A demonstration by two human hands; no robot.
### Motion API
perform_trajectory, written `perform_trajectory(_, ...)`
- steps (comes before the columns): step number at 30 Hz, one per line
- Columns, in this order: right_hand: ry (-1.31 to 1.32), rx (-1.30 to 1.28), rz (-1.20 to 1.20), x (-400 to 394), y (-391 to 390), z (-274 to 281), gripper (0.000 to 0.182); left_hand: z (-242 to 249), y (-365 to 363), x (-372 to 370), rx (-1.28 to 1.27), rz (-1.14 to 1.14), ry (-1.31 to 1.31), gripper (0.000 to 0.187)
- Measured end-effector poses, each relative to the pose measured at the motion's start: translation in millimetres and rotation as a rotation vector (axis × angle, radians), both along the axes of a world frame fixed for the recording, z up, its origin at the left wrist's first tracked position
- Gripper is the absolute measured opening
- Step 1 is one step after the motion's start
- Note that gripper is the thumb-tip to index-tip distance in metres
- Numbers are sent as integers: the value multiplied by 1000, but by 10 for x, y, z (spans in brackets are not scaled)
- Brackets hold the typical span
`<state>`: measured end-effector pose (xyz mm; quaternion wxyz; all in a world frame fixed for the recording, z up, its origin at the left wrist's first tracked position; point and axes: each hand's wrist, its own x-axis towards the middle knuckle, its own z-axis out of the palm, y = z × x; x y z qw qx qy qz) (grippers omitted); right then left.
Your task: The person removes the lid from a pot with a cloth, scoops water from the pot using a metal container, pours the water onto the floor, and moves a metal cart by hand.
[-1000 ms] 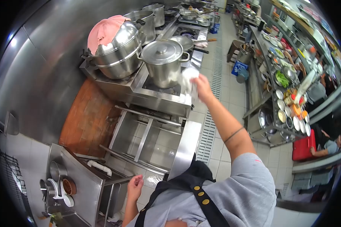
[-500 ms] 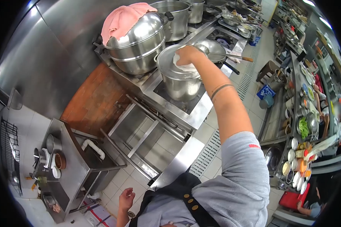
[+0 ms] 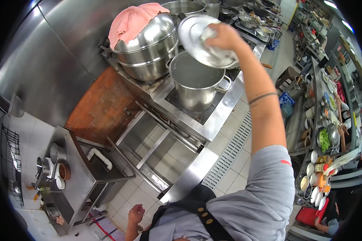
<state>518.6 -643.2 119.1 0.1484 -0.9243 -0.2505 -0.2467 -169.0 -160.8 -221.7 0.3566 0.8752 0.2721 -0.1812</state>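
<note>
My right hand [image 3: 222, 37] grips a round metal pot lid [image 3: 191, 35] through a folded white cloth [image 3: 210, 37]. The lid is tilted and held above the back right of a tall steel stockpot [image 3: 197, 94], apart from its rim. Greyish, cloudy-looking liquid shows inside the pot, which stands on a stove burner. Down by my waist, my left hand [image 3: 136, 213] hangs empty with its fingers loosely curled, touching nothing.
A large domed steamer pot [image 3: 147, 48] with a pink cloth [image 3: 134, 22] on top stands left of the stockpot. More pots and pans line the stove behind. A steel side table [image 3: 80, 176] is at left, a shelf with several containers [image 3: 315, 176] at right.
My right hand has lifted the lid off the stockpot, up and to the right, uncovering the pot's inside. My left hand has stayed low, shifting only slightly.
</note>
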Motion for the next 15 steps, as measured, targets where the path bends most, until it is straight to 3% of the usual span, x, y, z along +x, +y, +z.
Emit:
perform_trajectory(3, -45, 113, -80, -377, -676, 224, 80, 245, 13, 430, 14, -104, -78, 34)
perform_trajectory(5, -59, 118, -207, -576, -1197, 71, 80, 410, -10, 765, 27, -136, -127, 32)
perform_trajectory(8, 30, 139, -456, -990, -1915, -475, 76, 539, 76, 1215, 66, -168, -178, 32)
perform_trajectory(11, 172, 199, -534, -1465, -2360, -1145, 77, 586, 148, 1606, 84, -219, -219, 32)
perform_trajectory(15, 515, 205, -548, -1654, -2296, -1892, 78, 829, -98, 2047, 27, -275, -218, 32)
